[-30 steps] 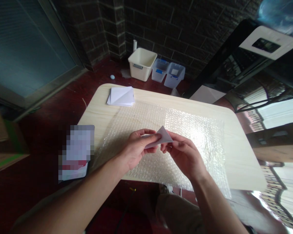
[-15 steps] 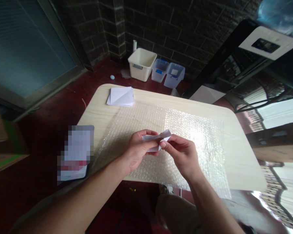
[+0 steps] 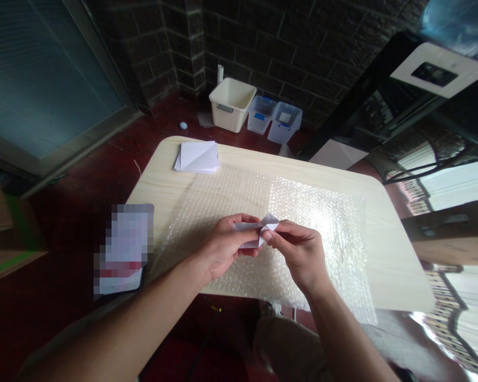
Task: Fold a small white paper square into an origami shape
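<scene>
A small folded piece of white paper (image 3: 248, 244) is held between my two hands, above a sheet of bubble wrap (image 3: 242, 193). My left hand (image 3: 228, 241) grips its left part, thumb across the front and fingers behind. With thumb and forefinger, my right hand (image 3: 300, 248) pinches the paper's right end. A pointed flap rises between the hands at the top. The fingers hide part of the folds. The bubble wrap lies flat on the light wooden table (image 3: 398, 254).
A stack of white paper sheets (image 3: 199, 157) lies at the table's far left corner. At the left edge is a blurred-out flat device (image 3: 125, 249). Beyond the table stand a cream basket (image 3: 228, 114) and two clear plastic bins (image 3: 258, 122) on the dark red floor.
The paper's upper flap has shifted slightly and looks more pointed. Both hands keep their grip in nearly the same place.
</scene>
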A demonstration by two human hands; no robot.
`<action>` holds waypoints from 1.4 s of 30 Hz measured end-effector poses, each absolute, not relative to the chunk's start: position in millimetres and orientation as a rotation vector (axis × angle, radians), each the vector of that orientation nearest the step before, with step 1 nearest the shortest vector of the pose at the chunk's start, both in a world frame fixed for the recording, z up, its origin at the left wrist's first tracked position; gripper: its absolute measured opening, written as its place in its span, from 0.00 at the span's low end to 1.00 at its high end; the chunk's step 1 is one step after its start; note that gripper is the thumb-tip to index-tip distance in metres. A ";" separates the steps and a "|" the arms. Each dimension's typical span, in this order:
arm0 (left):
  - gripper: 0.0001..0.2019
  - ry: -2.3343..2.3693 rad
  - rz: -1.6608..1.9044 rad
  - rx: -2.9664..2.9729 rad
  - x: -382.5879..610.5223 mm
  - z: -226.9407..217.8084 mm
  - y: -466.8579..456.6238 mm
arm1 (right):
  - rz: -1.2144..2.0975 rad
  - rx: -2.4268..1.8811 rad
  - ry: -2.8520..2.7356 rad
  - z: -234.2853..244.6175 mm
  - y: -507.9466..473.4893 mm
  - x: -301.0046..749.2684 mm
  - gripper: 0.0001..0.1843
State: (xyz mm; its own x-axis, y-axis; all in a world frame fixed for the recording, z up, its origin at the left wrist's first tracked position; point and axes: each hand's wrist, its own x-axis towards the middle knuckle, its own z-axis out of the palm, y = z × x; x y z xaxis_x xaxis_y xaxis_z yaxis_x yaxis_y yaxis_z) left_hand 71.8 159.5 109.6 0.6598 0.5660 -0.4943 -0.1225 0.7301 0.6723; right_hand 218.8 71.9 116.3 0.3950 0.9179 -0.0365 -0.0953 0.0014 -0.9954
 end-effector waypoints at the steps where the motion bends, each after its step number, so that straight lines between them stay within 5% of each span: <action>1: 0.22 0.755 0.420 0.649 71.6 109.8 159.7 | 0.972 -1.312 -0.814 117.0 72.3 218.5 0.05; 23: 0.27 0.814 0.540 0.697 74.2 114.1 159.2 | 0.818 -1.382 -0.980 109.1 68.9 222.6 0.06; 33: 0.24 0.855 0.567 0.675 74.7 111.4 157.4 | 0.638 -1.566 -1.169 109.0 66.6 228.5 0.05; 42: 0.18 0.679 0.444 0.521 70.7 102.6 160.5 | 0.826 -1.382 -1.007 118.3 69.5 220.1 0.08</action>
